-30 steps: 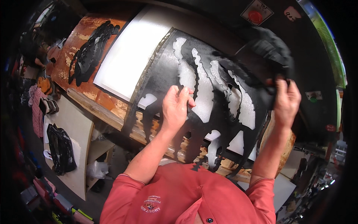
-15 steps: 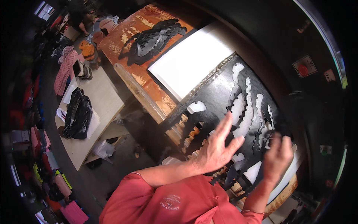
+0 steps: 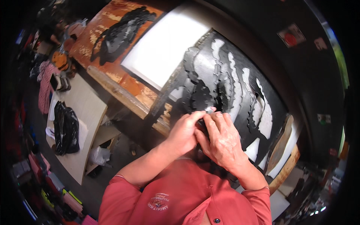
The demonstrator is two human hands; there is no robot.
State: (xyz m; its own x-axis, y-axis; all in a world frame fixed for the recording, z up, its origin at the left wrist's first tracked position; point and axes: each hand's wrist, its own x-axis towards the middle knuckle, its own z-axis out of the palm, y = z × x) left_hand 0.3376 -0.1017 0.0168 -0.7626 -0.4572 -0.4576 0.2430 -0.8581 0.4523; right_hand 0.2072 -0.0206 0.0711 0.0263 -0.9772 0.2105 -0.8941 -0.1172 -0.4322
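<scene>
My left hand (image 3: 183, 132) and my right hand (image 3: 223, 140) are close together, fingers closed around the near ends of a bundle of black notched strips (image 3: 202, 96). The strips are long, curved and toothed along their edges. They fan out away from my fingers, over a black sheet (image 3: 276, 93). Long curved cut-outs run through that sheet, with a pale surface showing through them. My fingers cover the held ends, so how many strips each hand grips cannot be made out.
Beyond the sheet lies a bright white board (image 3: 168, 43). On a worn orange-brown table (image 3: 85, 47) sits a heap of black cut pieces (image 3: 123, 35). A black plastic bag (image 3: 66, 129) rests on a pale table (image 3: 90, 99) at left. A red button (image 3: 290, 39) is on the dark panel at right.
My hands were apart above the sheet, the left one open and the right one blurred. They have come together nearer my body and now hold the black strips. The view has shifted.
</scene>
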